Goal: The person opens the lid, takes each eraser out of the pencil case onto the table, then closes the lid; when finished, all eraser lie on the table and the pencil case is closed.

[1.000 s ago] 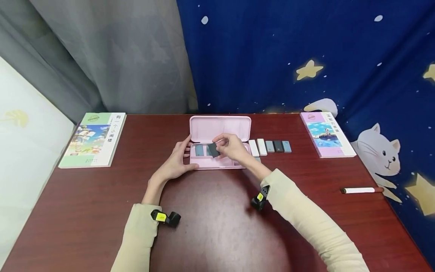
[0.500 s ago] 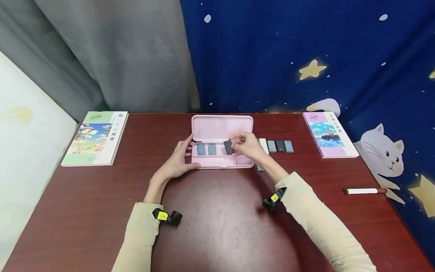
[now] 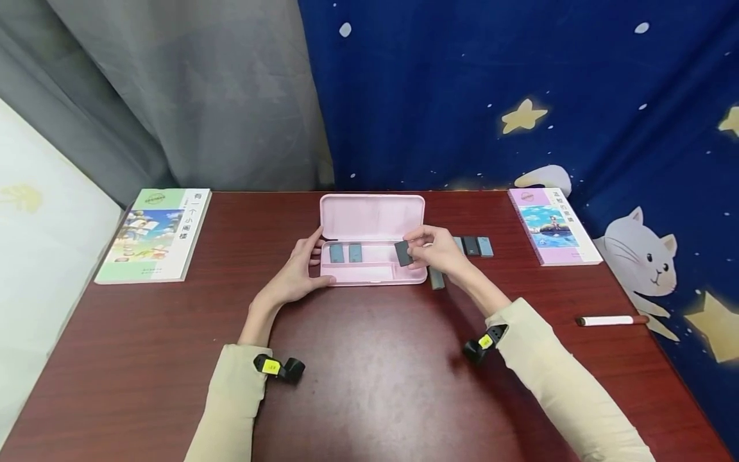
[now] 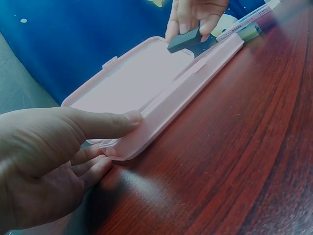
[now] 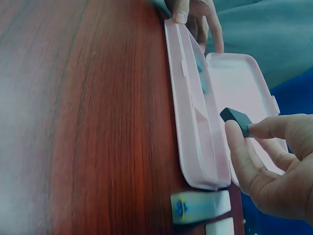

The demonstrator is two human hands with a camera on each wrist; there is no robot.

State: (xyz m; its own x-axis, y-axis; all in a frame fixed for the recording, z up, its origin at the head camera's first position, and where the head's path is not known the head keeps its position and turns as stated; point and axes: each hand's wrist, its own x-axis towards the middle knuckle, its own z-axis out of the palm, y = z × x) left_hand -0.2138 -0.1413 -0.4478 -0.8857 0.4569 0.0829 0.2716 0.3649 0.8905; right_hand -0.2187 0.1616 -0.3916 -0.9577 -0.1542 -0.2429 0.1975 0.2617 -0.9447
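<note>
A pink pencil case (image 3: 364, 274) lies with its lid up. My left hand (image 3: 290, 277) holds its left end, the thumb along the front rim and the fingers round the side, as the left wrist view shows. My right hand (image 3: 440, 252) pinches a black eraser (image 3: 403, 253) between thumb and fingertips, tilted over the right end of the case. In the right wrist view the black eraser (image 5: 236, 120) is up in front of the lid. Two blue-grey erasers (image 3: 337, 253) stand side by side in the back left compartment.
Right of the case lie a greyish eraser (image 3: 437, 278) and a row with a black eraser (image 3: 470, 246) and a blue eraser (image 3: 484, 247). Two books, one green (image 3: 152, 234) and one pink (image 3: 553, 226), lie farther out. A marker (image 3: 612, 321) rests near the right edge.
My right hand has carried the black eraser rightward, from beside the blue-grey erasers to the right end of the case. My left hand stays at the case's left end.
</note>
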